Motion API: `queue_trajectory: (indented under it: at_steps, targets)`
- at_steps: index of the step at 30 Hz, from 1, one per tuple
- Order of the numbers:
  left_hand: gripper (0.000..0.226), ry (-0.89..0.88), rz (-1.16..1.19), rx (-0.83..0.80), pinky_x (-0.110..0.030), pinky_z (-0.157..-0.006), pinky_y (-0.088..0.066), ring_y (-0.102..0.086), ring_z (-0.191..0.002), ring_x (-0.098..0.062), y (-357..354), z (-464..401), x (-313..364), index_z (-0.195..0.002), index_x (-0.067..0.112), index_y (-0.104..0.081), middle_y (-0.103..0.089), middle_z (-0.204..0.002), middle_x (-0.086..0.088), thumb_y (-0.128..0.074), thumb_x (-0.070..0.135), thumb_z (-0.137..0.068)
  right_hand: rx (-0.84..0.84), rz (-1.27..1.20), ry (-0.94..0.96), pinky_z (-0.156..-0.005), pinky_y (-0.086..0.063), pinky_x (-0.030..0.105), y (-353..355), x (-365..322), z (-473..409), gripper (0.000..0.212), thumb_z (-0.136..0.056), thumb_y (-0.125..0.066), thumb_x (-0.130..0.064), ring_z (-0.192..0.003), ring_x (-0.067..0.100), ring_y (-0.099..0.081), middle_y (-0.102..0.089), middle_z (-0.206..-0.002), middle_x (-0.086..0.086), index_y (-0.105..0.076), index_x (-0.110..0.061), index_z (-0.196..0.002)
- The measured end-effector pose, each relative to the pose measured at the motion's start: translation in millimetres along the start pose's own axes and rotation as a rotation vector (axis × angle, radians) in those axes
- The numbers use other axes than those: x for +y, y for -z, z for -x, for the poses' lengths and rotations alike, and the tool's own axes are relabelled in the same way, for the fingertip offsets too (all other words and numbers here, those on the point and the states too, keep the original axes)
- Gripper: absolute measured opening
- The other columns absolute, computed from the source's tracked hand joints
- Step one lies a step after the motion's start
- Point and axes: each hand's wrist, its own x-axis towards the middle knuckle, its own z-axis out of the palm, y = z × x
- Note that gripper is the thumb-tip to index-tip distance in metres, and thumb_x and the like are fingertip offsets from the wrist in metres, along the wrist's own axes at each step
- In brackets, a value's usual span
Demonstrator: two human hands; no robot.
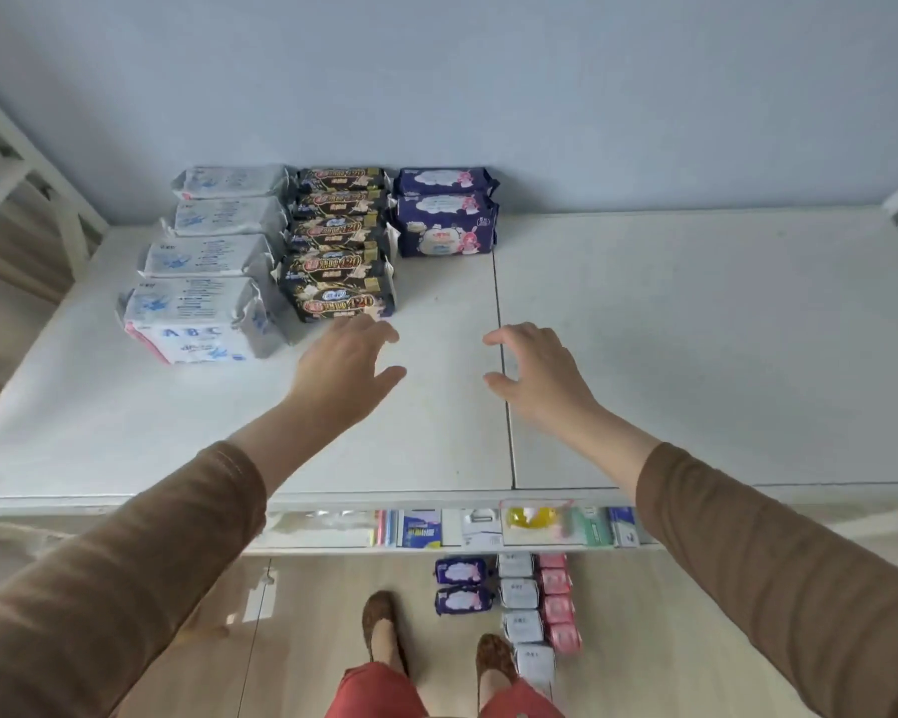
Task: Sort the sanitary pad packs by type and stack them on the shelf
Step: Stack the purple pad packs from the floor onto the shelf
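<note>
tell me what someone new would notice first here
Two bare hands, the left hand and right hand, hover open over the white shelf, holding nothing. Behind the left hand, at the back left, packs stand sorted in three rows: white packs, black packs and two navy packs. More packs wait on the floor below, by the person's feet.

On the shelf (695, 355), three rows of packs run near to far at the far left: the ABC packs (198, 282) leftmost, the 420 packs (340, 251) beside them, the cloud-print packs (444, 215) right of those. More packs (519, 608) lie on the floor (333, 614) below.
</note>
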Motion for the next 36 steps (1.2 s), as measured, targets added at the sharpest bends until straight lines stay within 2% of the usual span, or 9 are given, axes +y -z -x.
queue_trajectory:
  at_steps: [6,12,16,20,23,25,30,36]
  targets:
    - [0.038,-0.043,0.028,-0.011,-0.033,-0.081,-0.046,-0.049,-0.111,-0.017,-20.7,95.5,19.3,-0.125,0.025,-0.058,-0.058,-0.118,0.008,-0.063,0.041,-0.090,0.001,0.050,0.045,-0.102,-0.037,0.039,-14.9,-12.3,106.5,0.041,-0.093,-0.062,-0.028,-0.127,0.020,-0.043,-0.052,-0.137,-0.004,-0.054,-0.023,-0.132]
    - [0.036,-0.090,0.095,-0.042,-0.036,-0.079,-0.048,-0.051,-0.107,-0.021,-49.6,196.0,22.3,-0.123,0.021,-0.060,-0.061,-0.114,0.003,-0.065,0.036,-0.090,0.030,0.049,0.023,-0.101,-0.039,0.041,-65.8,-20.4,202.7,0.038,-0.091,-0.065,-0.026,-0.123,0.021,-0.046,-0.057,-0.131,-0.002,-0.057,-0.021,-0.128]
    - [0.038,-0.062,0.110,-0.163,-0.037,-0.081,-0.048,-0.051,-0.110,-0.021,-95.9,265.9,11.2,-0.124,0.023,-0.059,-0.059,-0.117,0.004,-0.064,0.039,-0.090,-0.024,-0.006,-0.048,-0.101,-0.040,0.040,-120.0,-10.5,262.1,0.039,-0.091,-0.065,-0.025,-0.122,0.023,-0.047,-0.056,-0.130,-0.001,-0.056,-0.020,-0.128]
    - [0.039,0.012,0.166,-0.325,-0.040,-0.084,-0.050,-0.048,-0.113,-0.017,-162.4,322.4,1.9,-0.125,0.025,-0.057,-0.056,-0.117,0.006,-0.062,0.041,-0.090,-0.135,-0.019,-0.179,-0.101,-0.039,0.038,-182.7,20.9,307.3,0.043,-0.090,-0.065,-0.026,-0.121,0.021,-0.046,-0.053,-0.131,-0.002,-0.054,-0.021,-0.131]
    - [0.040,0.070,0.172,-0.440,-0.040,-0.083,-0.051,-0.049,-0.112,-0.016,-222.6,349.2,-5.4,-0.126,0.026,-0.055,-0.055,-0.119,0.007,-0.062,0.042,-0.090,-0.219,-0.019,-0.261,-0.091,-0.035,0.028,-235.2,57.4,328.4,0.049,-0.089,-0.066,-0.024,-0.121,0.021,-0.045,-0.052,-0.135,0.000,-0.050,-0.020,-0.135]
    - [0.041,0.114,0.194,-0.497,-0.040,-0.082,-0.052,-0.049,-0.114,-0.016,-267.3,360.4,-10.7,-0.128,0.026,-0.054,-0.053,-0.123,0.007,-0.063,0.041,-0.090,-0.260,-0.018,-0.310,-0.086,-0.032,0.026,-272.1,85.0,336.9,0.052,-0.089,-0.066,-0.024,-0.120,0.021,-0.045,-0.050,-0.136,0.001,-0.047,-0.020,-0.137]
    - [0.050,0.138,0.224,-0.580,-0.040,-0.093,-0.048,-0.046,-0.121,-0.019,-390.6,368.4,-22.1,-0.136,0.023,-0.049,-0.048,-0.134,0.004,-0.063,0.038,-0.090,-0.323,-0.046,-0.415,-0.096,-0.043,0.035,-368.7,155.8,339.0,0.056,-0.089,-0.066,-0.019,-0.125,0.025,-0.048,-0.047,-0.140,0.005,-0.043,-0.016,-0.140]
    - [0.060,0.192,0.217,-0.605,-0.040,-0.103,-0.042,-0.044,-0.126,-0.023,-540.6,352.3,-46.3,-0.144,0.021,-0.039,-0.044,-0.141,-0.001,-0.061,0.040,-0.092,-0.365,-0.053,-0.415,-0.095,-0.041,0.034,-493.3,239.6,308.1,0.061,-0.090,-0.064,-0.017,-0.131,0.026,-0.045,-0.043,-0.144,0.006,-0.037,-0.015,-0.145]
